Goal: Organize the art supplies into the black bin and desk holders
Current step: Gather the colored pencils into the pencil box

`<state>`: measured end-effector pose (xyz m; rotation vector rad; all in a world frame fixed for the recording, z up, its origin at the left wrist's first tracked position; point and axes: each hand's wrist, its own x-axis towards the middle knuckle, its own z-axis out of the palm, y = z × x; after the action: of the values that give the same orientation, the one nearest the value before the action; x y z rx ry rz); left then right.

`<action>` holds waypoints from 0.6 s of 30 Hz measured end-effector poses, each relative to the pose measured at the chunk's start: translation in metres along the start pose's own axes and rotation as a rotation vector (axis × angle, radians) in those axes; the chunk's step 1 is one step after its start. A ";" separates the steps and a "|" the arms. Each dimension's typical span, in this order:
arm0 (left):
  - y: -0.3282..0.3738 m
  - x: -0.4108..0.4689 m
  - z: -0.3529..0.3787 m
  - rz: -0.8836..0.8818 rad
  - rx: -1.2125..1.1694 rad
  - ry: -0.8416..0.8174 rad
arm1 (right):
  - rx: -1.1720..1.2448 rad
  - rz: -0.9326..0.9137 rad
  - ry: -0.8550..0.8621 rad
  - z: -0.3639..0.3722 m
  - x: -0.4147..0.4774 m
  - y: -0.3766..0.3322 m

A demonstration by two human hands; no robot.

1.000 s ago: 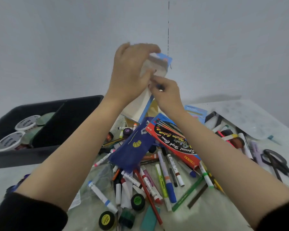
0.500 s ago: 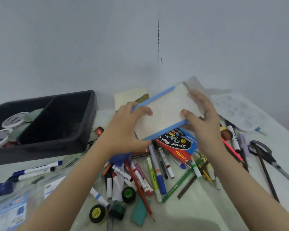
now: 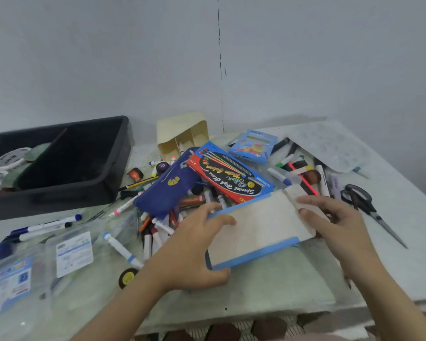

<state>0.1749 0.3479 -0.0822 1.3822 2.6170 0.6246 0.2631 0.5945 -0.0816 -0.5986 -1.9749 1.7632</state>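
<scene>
The pale marbled desk [image 3: 268, 286] carries a black bin [image 3: 71, 193] at its back left, with a cream holder [image 3: 175, 134] near it by the wall. A heap of markers [image 3: 162, 226] fills the middle. Scissors [image 3: 364, 203] lie to the right, and pens [image 3: 47, 223] and clear packets [image 3: 74, 252] to the left.

Bin [image 3: 71, 195] at the frame's left with tubs [image 3: 10, 158] in its left compartment, desk holder [image 3: 182, 134] right of it, pencil case [image 3: 167, 188] and paint box [image 3: 229, 178] atop the marker pile [image 3: 158, 232] at centre, scissors [image 3: 364, 203] at right, flat pack [image 3: 261, 227] at lower centre between left hand [image 3: 190, 244] and right hand [image 3: 337, 225].
</scene>
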 end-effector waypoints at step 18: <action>0.045 -0.043 0.064 -0.014 -0.149 -0.010 | -0.755 0.032 -0.196 -0.069 -0.053 0.026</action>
<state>0.2526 0.3554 -0.1258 1.3194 2.5124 0.7909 0.3468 0.6228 -0.1016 -0.6984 -2.7842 1.0705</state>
